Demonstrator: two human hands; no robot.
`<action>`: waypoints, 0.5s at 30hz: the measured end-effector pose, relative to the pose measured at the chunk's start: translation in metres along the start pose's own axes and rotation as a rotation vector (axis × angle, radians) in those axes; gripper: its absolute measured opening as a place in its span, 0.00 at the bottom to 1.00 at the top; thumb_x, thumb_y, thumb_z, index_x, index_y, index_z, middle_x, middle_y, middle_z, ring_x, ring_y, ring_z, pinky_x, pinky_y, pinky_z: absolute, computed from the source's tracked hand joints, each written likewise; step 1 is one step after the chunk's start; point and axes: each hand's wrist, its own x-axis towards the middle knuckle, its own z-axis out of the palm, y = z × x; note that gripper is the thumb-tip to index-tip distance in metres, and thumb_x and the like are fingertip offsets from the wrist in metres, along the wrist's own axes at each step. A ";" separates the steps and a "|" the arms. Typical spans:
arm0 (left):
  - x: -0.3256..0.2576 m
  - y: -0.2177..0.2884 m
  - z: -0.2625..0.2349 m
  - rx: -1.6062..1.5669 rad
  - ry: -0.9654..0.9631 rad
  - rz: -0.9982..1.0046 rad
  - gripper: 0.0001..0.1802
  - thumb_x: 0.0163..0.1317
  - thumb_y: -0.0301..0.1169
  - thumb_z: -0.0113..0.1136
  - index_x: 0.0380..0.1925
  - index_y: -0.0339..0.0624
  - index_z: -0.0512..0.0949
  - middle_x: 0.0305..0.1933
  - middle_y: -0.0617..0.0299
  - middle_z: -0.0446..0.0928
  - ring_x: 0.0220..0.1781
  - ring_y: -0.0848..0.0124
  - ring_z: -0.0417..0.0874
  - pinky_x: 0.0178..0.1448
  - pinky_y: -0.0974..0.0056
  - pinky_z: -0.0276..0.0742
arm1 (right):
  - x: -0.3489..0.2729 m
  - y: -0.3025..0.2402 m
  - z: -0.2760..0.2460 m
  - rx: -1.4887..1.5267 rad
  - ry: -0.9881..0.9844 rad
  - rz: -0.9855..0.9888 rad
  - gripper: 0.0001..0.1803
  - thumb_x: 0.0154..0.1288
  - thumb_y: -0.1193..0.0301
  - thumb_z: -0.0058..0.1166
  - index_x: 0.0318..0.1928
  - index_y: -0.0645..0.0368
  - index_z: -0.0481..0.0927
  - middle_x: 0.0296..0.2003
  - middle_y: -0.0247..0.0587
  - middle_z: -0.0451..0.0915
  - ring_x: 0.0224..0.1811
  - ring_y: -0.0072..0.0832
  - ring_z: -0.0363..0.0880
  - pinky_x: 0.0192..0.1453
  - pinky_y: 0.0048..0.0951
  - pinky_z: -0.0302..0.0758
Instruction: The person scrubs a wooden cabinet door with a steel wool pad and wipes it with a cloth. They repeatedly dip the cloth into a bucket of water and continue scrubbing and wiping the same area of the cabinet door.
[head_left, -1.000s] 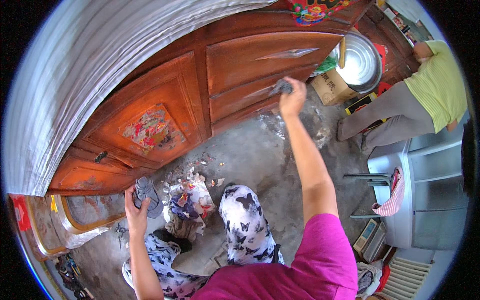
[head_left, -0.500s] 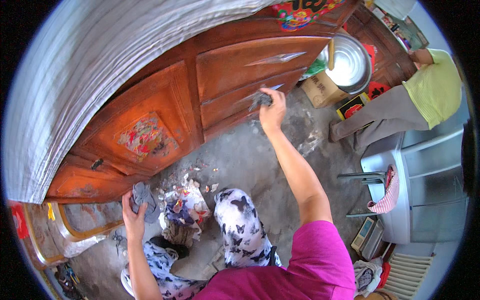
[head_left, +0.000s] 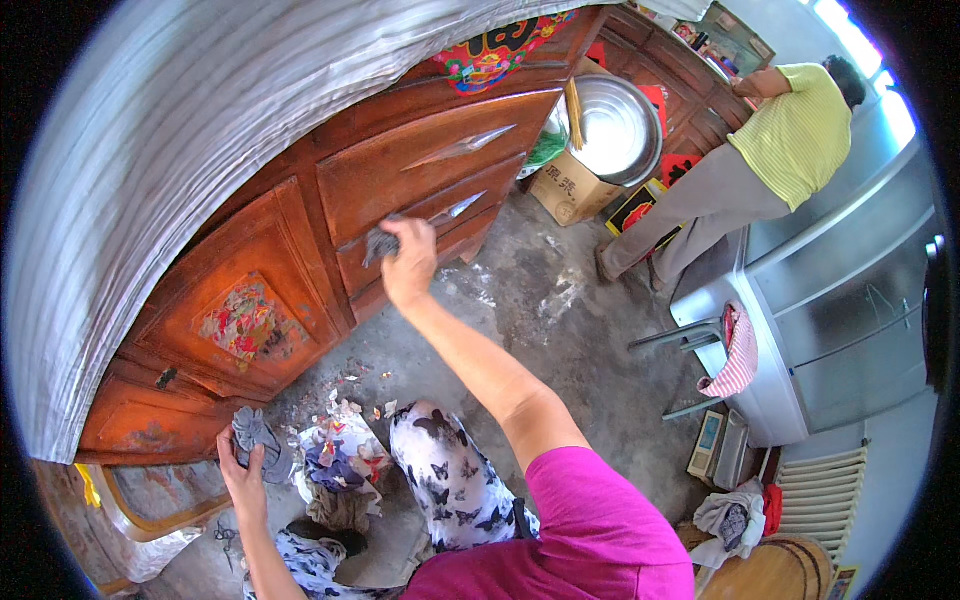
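Note:
My right hand (head_left: 412, 265) is closed on a crumpled dark grey rag (head_left: 380, 244), held at a lower drawer front of the reddish-brown wooden cabinet (head_left: 375, 165), left of its silvery handle. The hand is slightly blurred. At lower left, my left hand (head_left: 240, 470) grips a bunched grey cloth (head_left: 262, 446) near the cabinet's bottom edge. Torn remains of a colourful sticker (head_left: 250, 320) cover the middle of a cabinet door. Beside my knee, a heap of paper scraps and dark cloth (head_left: 338, 462) lies on the floor.
A person in a yellow top (head_left: 795, 140) stands at the far right by another cabinet. A metal basin (head_left: 615, 125) rests on a cardboard box (head_left: 570, 190). A stool with a striped cloth (head_left: 735, 355) stands at right. Striped fabric (head_left: 190, 150) covers the cabinet top.
My right hand has moved left along the drawer front, away from the handle, with the rag. The view has shifted to the right. My left hand still holds its cloth.

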 end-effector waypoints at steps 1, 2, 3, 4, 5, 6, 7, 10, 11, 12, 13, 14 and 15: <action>0.001 -0.002 0.000 -0.080 -0.012 -0.016 0.29 0.65 0.17 0.62 0.67 0.35 0.70 0.64 0.57 0.75 0.65 0.65 0.74 0.74 0.61 0.64 | -0.007 -0.022 -0.003 0.031 -0.067 -0.068 0.26 0.44 0.91 0.55 0.45 0.53 0.84 0.46 0.44 0.83 0.55 0.49 0.79 0.60 0.45 0.77; 0.003 -0.007 0.000 -0.159 -0.024 -0.032 0.30 0.65 0.17 0.62 0.69 0.36 0.70 0.65 0.57 0.75 0.66 0.66 0.74 0.75 0.61 0.64 | -0.017 -0.034 0.000 0.078 -0.144 -0.087 0.25 0.45 0.90 0.56 0.44 0.53 0.84 0.46 0.43 0.84 0.55 0.48 0.80 0.59 0.45 0.78; 0.003 -0.001 0.000 -0.240 -0.039 -0.048 0.31 0.66 0.17 0.61 0.70 0.36 0.69 0.66 0.57 0.74 0.67 0.66 0.73 0.75 0.61 0.64 | -0.024 -0.043 -0.001 0.091 -0.240 -0.148 0.24 0.45 0.88 0.59 0.45 0.52 0.85 0.47 0.42 0.84 0.55 0.46 0.80 0.59 0.44 0.79; 0.001 0.004 0.001 -0.364 -0.042 -0.060 0.33 0.65 0.17 0.62 0.71 0.37 0.69 0.67 0.58 0.74 0.68 0.66 0.73 0.76 0.61 0.63 | -0.029 -0.051 -0.004 0.106 -0.359 -0.207 0.22 0.49 0.86 0.61 0.46 0.52 0.85 0.47 0.42 0.83 0.55 0.46 0.81 0.58 0.45 0.80; 0.000 0.011 0.002 -0.487 -0.045 -0.071 0.34 0.65 0.18 0.62 0.73 0.37 0.68 0.68 0.58 0.74 0.68 0.66 0.74 0.76 0.61 0.63 | -0.033 -0.060 -0.003 0.106 -0.517 -0.134 0.21 0.51 0.83 0.62 0.46 0.50 0.85 0.47 0.42 0.82 0.54 0.47 0.82 0.57 0.46 0.80; -0.002 0.017 0.004 -0.614 -0.056 -0.084 0.36 0.65 0.18 0.62 0.74 0.37 0.67 0.70 0.58 0.73 0.69 0.66 0.74 0.77 0.61 0.63 | -0.037 -0.067 -0.003 0.095 -0.673 -0.058 0.20 0.53 0.81 0.63 0.47 0.49 0.85 0.47 0.42 0.81 0.54 0.47 0.82 0.56 0.46 0.80; 0.001 0.001 0.000 -0.669 -0.094 -0.146 0.38 0.64 0.22 0.65 0.76 0.37 0.66 0.73 0.58 0.73 0.70 0.66 0.75 0.77 0.60 0.64 | -0.041 -0.070 -0.002 0.114 -0.769 -0.049 0.19 0.55 0.79 0.63 0.47 0.48 0.85 0.47 0.42 0.81 0.53 0.48 0.82 0.56 0.47 0.80; 0.000 -0.026 -0.008 -0.842 -0.126 -0.226 0.38 0.65 0.28 0.66 0.75 0.37 0.67 0.72 0.58 0.74 0.70 0.65 0.75 0.77 0.59 0.66 | -0.058 -0.087 0.003 -0.001 -1.021 -0.137 0.19 0.55 0.73 0.68 0.49 0.44 0.86 0.49 0.40 0.81 0.58 0.46 0.81 0.60 0.45 0.81; 0.001 -0.043 -0.015 -0.875 -0.131 -0.243 0.37 0.68 0.35 0.65 0.75 0.38 0.67 0.72 0.58 0.75 0.71 0.64 0.75 0.75 0.58 0.69 | -0.067 -0.098 0.007 -0.040 -1.049 -0.153 0.19 0.55 0.72 0.69 0.49 0.43 0.87 0.51 0.40 0.81 0.59 0.46 0.80 0.61 0.44 0.80; 0.001 -0.050 -0.018 -0.929 -0.190 -0.239 0.37 0.69 0.38 0.64 0.75 0.38 0.66 0.73 0.58 0.74 0.72 0.64 0.75 0.76 0.58 0.68 | -0.077 -0.106 0.009 -0.092 -1.076 -0.158 0.19 0.55 0.70 0.70 0.49 0.43 0.87 0.52 0.40 0.81 0.60 0.46 0.79 0.62 0.42 0.80; 0.001 -0.052 -0.023 -0.980 -0.243 -0.231 0.38 0.70 0.40 0.63 0.76 0.38 0.66 0.74 0.58 0.74 0.72 0.64 0.75 0.76 0.58 0.68 | -0.086 -0.117 0.011 -0.071 -1.105 -0.095 0.19 0.55 0.69 0.71 0.50 0.42 0.88 0.53 0.40 0.80 0.60 0.46 0.80 0.62 0.42 0.80; 0.001 -0.055 -0.026 -1.031 -0.295 -0.223 0.38 0.71 0.43 0.62 0.76 0.38 0.66 0.75 0.58 0.73 0.73 0.63 0.74 0.76 0.58 0.68 | -0.096 -0.128 0.014 -0.049 -1.134 -0.032 0.19 0.55 0.68 0.72 0.50 0.42 0.88 0.54 0.41 0.80 0.60 0.46 0.80 0.62 0.43 0.80; 0.001 -0.054 -0.023 -1.025 -0.317 -0.234 0.38 0.72 0.45 0.61 0.76 0.39 0.65 0.75 0.57 0.72 0.73 0.63 0.74 0.77 0.58 0.67 | -0.112 -0.127 0.022 0.045 -1.168 0.013 0.20 0.54 0.64 0.74 0.50 0.43 0.88 0.54 0.43 0.80 0.60 0.47 0.81 0.62 0.43 0.80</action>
